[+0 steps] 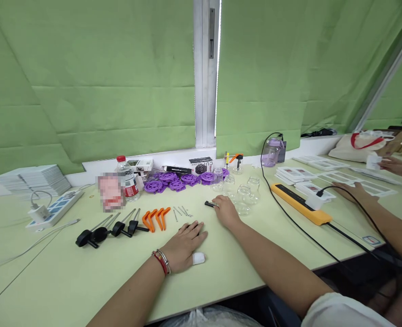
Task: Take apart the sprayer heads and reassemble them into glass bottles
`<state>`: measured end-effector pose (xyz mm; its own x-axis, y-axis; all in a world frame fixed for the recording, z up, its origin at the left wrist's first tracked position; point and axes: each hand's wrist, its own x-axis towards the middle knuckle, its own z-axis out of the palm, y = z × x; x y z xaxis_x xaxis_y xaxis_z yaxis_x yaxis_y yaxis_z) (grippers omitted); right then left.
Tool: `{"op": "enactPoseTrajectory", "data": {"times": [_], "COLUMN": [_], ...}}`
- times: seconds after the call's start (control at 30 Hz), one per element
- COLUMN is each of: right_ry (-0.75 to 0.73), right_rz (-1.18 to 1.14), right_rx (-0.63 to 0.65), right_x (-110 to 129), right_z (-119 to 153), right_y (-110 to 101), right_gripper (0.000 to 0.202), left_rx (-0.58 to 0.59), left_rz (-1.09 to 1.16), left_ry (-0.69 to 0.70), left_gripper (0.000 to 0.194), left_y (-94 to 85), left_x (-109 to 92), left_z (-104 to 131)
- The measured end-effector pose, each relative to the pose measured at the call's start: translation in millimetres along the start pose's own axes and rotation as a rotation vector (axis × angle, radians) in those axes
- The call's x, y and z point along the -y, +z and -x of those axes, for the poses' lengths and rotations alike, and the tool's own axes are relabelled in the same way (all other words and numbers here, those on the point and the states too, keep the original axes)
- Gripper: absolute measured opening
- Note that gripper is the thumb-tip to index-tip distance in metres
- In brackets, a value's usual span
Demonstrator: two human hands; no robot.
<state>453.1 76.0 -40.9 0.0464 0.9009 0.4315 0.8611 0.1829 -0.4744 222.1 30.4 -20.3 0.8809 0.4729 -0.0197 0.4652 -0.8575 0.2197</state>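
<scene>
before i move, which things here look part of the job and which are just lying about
Likely in use:
- black piece at the right hand
- metal pins
- orange elbows
- black parts with rods
- purple pieces
- clear jars

Probably just lying about:
- red-capped bottle
- white power strip
- yellow power strip

shared workroom, long pale surface [44, 272], green wall coverings [119, 81], power strips [301, 205], sorted plastic parts [176, 181], co-worker's hands [352, 193] alongside

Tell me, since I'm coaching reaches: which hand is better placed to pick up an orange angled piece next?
Left, I'd judge: the left hand lies palm-down close to the orange angled pieces, while the right hand is farther off, at a small black part. The left's wrapped thumb might hamper pinching.
</scene>
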Motion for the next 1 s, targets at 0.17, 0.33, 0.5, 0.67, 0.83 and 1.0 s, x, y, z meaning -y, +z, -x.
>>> {"op": "enactPoseTrajectory", "data": {"times": [0.17,0.33,0.5,0.67,0.83,1.0], "right_ry": [0.031,0.017,-0.069,-0.083,-0.063,-0.062], "right_rz": [0.039,-0.017,-0.083,-0.178,-0.241,-0.268], "right_rx": [0.088,0.140,0.211,0.313,0.411,0.450], "right_x": [-7,0,16,34,52,60], "right_z": [1,4,12,30,42,46], "right_y": [7,8,3,-3,-9,-9], "right_gripper": [0.022,0.022,0.019,0.013,0.021,0.028], "left_rx": [0.064,0.127,0.181,0.262,0.252,0.198], "left_rz": [0.030,0.064,0.096,0.103,0.125,0.169], "left_ry": [-0.063,-0.102,-0.133,-0.184,-0.163,-0.163], "left_gripper": [0.071,0.077,0.081,0.088,0.090,0.088], "left_y": [-3.3,-8.7,-17.7,-28.8,-31.1,-31.2], "left_x": [6,18,20,14,16,17], "left_z": [11,27,32,34,37,38]}}
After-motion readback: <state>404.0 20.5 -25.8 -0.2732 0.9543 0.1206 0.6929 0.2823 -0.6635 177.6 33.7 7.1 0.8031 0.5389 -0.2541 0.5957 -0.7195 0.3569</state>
